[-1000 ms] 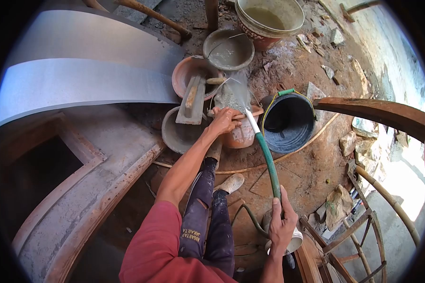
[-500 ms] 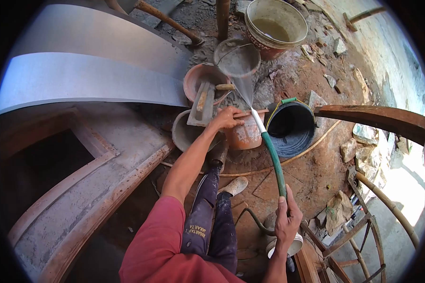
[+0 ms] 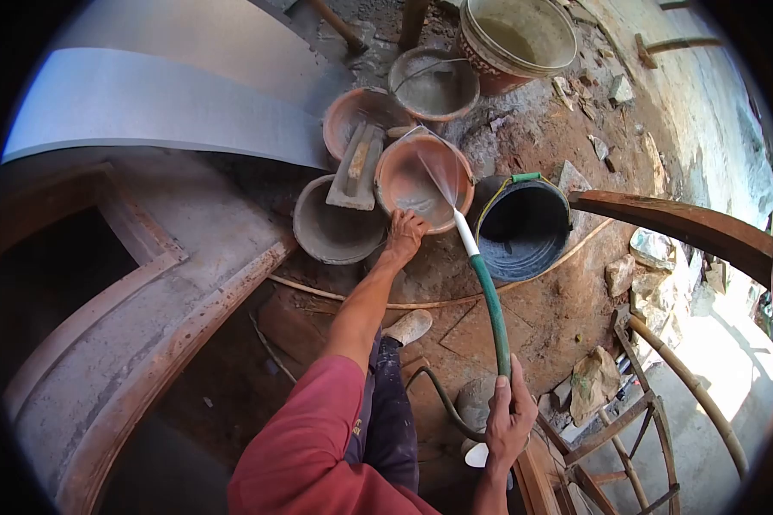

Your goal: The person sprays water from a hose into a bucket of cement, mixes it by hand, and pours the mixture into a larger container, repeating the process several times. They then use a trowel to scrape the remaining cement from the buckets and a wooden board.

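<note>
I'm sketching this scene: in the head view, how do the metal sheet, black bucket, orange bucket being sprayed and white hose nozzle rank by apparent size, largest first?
1. Metal sheet
2. Black bucket and orange bucket: too alike to rank
3. White hose nozzle

No readable text: only blurred lettering on the pale-rimmed bucket (image 3: 488, 69) and trousers (image 3: 392, 421).

Wide-lens bowing, black corners. Harsh glare on pale grey concrete floor (image 3: 721, 378), right; smooth silvery sheet (image 3: 155, 107) gleams bluish, left.
</note>
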Tool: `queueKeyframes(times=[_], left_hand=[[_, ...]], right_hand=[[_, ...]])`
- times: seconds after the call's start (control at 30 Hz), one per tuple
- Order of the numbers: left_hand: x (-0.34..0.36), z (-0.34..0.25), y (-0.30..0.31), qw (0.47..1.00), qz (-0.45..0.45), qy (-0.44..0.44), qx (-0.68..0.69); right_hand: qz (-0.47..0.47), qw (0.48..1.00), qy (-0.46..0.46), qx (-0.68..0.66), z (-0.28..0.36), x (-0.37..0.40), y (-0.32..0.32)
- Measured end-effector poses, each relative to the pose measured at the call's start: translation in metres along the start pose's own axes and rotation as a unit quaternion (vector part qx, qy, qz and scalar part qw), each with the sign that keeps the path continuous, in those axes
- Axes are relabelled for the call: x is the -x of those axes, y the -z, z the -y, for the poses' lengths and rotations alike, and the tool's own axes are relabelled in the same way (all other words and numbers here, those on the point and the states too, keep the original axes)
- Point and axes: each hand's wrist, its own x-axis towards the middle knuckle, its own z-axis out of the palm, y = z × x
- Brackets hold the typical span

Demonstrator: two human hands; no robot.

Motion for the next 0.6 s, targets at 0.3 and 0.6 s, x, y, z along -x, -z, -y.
queueKeyframes(times=[0.3, 0.6], left_hand=[[0.014, 0.017, -0.032, 0.992, 0.078, 0.083, -0.056], [0.036, 0.05, -0.031, 0.985, 0.165, 0.008, 0.056]], right_hand=[[0.022, 0.997, -0.061, 0.042, -0.004, 0.002, -0.004], [0.066, 0.987, -0.091, 0.117, 0.0, 0.025, 0.011]])
